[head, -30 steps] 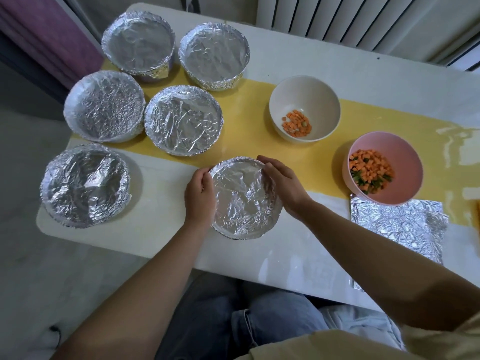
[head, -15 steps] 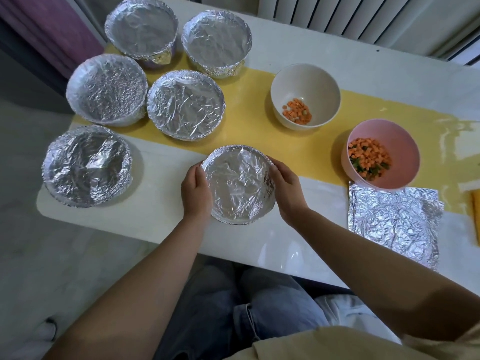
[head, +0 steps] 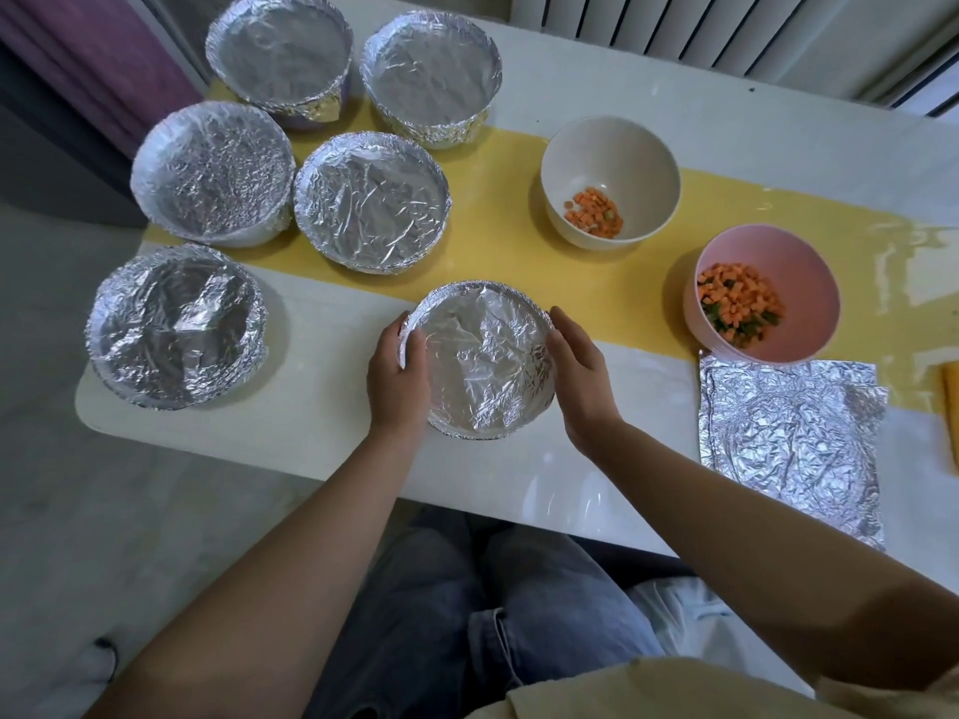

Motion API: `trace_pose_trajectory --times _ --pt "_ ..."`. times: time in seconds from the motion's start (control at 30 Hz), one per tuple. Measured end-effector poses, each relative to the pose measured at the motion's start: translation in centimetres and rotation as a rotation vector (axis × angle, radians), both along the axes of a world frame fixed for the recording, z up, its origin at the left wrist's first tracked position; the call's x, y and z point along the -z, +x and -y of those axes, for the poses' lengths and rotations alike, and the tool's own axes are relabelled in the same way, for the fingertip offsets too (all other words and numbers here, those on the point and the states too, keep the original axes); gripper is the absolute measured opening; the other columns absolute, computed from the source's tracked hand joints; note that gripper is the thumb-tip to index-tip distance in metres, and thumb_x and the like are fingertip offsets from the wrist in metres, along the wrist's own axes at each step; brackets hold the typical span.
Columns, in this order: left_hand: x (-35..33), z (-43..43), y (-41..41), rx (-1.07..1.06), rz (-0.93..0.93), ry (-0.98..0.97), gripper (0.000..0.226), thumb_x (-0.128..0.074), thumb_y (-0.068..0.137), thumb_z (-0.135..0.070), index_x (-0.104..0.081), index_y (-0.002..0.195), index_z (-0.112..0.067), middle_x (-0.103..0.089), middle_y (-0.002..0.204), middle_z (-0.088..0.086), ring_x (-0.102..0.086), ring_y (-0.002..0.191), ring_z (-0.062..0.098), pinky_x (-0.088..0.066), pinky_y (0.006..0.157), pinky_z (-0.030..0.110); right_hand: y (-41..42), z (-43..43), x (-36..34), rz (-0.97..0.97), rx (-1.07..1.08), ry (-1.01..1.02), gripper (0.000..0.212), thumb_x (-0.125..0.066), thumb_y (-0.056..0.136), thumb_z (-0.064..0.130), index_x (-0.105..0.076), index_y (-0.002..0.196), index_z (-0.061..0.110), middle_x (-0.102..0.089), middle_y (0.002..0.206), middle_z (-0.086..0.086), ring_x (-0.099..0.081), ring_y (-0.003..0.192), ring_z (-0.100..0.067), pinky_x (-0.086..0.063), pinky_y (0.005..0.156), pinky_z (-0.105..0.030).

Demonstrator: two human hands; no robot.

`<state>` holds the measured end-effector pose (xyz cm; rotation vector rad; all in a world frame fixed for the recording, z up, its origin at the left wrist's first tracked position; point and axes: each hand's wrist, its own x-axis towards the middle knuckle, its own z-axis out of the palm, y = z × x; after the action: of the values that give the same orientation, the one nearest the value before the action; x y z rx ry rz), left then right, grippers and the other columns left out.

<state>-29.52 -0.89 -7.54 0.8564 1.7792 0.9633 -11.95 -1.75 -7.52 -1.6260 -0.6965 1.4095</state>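
- While both grips clasp it, the near bowl stands on the surface close to its 6 o'clock edge, capped with foil.
- The left grip curls round the rim at 9 o'clock, fingertips over the foil's edge. The right grip cups the wall at 3 o'clock, thumb by the rim.
- The foil looks thin and soft. A hard pinch would likely tear it, and pressing the middle would dent it.
- The best hold is probably the stiff wall under the crimp, from both sides. The bowl seems light and its foiled side perhaps slippery.
- From the near bowl, the covered bowls lie from 9 to 12 o'clock, the white bowl at 1, the pink bowl at 3 and the spare sheets at 4.
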Motion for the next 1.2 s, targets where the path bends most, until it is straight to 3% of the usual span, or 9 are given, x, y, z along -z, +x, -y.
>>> trace_pose_trajectory --times 0.1,0.3,0.4,0.47,0.6,0.73,0.9,1.0,1.2 --pt "-0.1 0.2 0.3 -0.005 -0.049 -0.016 0.019 -0.036 0.089 -0.024 -0.047 0.074 -0.021 -0.045 0.063 0.003 -0.039 0.063 0.028 -0.037 0.065 0.038 -0.8 0.3 0.0 0.008 0.003 0.042 0.032 -0.045 0.103 0.019 -0.059 0.131 0.019 -0.065 0.124 0.004 -0.059 0.116 -0.013 -0.047 0.102 -0.034" --pt "-0.6 0.7 0.8 -0.111 -0.011 -0.051 0.027 -0.035 0.098 -0.009 -0.043 0.072 -0.016 -0.038 0.064 -0.004 -0.035 0.059 0.014 -0.032 0.065 0.031 -1.3 -0.9 0.1 0.013 0.022 0.014 0.03 -0.043 0.101 0.012 -0.064 0.122 0.016 -0.068 0.118 -0.003 -0.061 0.113 -0.02 -0.048 0.102 -0.041" --pt "-0.5 0.9 0.5 -0.132 0.062 -0.072 0.022 -0.037 0.096 -0.013 -0.05 0.084 -0.001 -0.043 0.068 0.014 -0.037 0.061 0.015 -0.033 0.069 0.032 -0.5 -1.3 -0.2 0.009 -0.062 -0.006 0.031 -0.045 0.101 0.014 -0.062 0.127 0.016 -0.066 0.123 -0.002 -0.06 0.116 -0.019 -0.046 0.104 -0.042" --pt "-0.4 1.1 0.2 -0.128 0.084 -0.1 0.025 -0.038 0.095 -0.017 -0.05 0.099 0.005 -0.049 0.096 0.034 -0.038 0.065 0.02 -0.034 0.071 0.034 -0.2 -1.2 -0.3 0.025 -0.076 -0.028 0.037 -0.047 0.101 0.019 -0.053 0.137 0.015 -0.056 0.137 -0.001 -0.053 0.125 -0.017 -0.04 0.11 -0.042" --pt "-0.5 1.4 0.0 -0.12 0.067 -0.096 0.027 -0.038 0.097 -0.015 -0.052 0.104 0.006 -0.052 0.102 0.031 -0.039 0.075 0.022 -0.034 0.071 0.031 0.3 0.0 -0.9 0.171 -0.067 -0.026 0.046 -0.051 0.1 0.026 -0.044 0.144 0.013 -0.048 0.145 0.002 -0.045 0.131 -0.012 -0.035 0.113 -0.033" --pt "-0.6 1.7 -0.1 -0.143 0.052 -0.082 0.025 -0.038 0.095 -0.011 -0.054 0.104 0.006 -0.054 0.1 0.03 -0.04 0.073 0.02 -0.034 0.071 0.03 0.5 1.2 -1.2 0.303 -0.116 -0.022 0.043 -0.053 0.095 0.036 -0.057 0.133 0.017 -0.062 0.119 0.009 -0.057 0.111 -0.011 -0.044 0.099 -0.029" --pt "-0.6 1.9 -0.3 -0.115 -0.037 -0.094 0.025 -0.04 0.091 -0.01 -0.058 0.102 0.002 -0.06 0.099 0.026 -0.049 0.08 0.039 -0.042 0.07 0.041 1.0 1.6 -1.6 0.277 -0.097 -0.033 0.017 -0.057 0.093 0.024 -0.071 0.084 0.026 -0.073 0.085 -0.001 -0.07 0.086 -0.02 -0.059 0.08 -0.037" --pt "-0.7 2.4 -0.5 -0.089 -0.056 -0.112 0.021 -0.04 0.092 -0.01 -0.047 0.072 -0.008 -0.046 0.067 0.008 -0.036 0.064 0.023 -0.03 0.065 0.033 1.1 1.6 -1.8 0.227 -0.154 -0.042 0.018 -0.059 0.093 0.014 -0.073 0.083 0.016 -0.071 0.077 -0.003 -0.069 0.079 -0.018 -0.059 0.074 -0.028" --pt "-1.1 2.9 -1.6 -0.133 -0.025 -0.13 0.021 -0.039 0.093 -0.01 -0.04 0.072 -0.009 -0.032 0.064 0.005 -0.024 0.06 0.018 -0.02 0.055 0.032 -0.1 1.1 -1.5 0.232 -0.208 -0.064 0.016 -0.06 0.085 0.001 -0.074 0.083 0.01 -0.069 0.073 -0.006 -0.066 0.074 -0.018 -0.059 0.083 -0.034"
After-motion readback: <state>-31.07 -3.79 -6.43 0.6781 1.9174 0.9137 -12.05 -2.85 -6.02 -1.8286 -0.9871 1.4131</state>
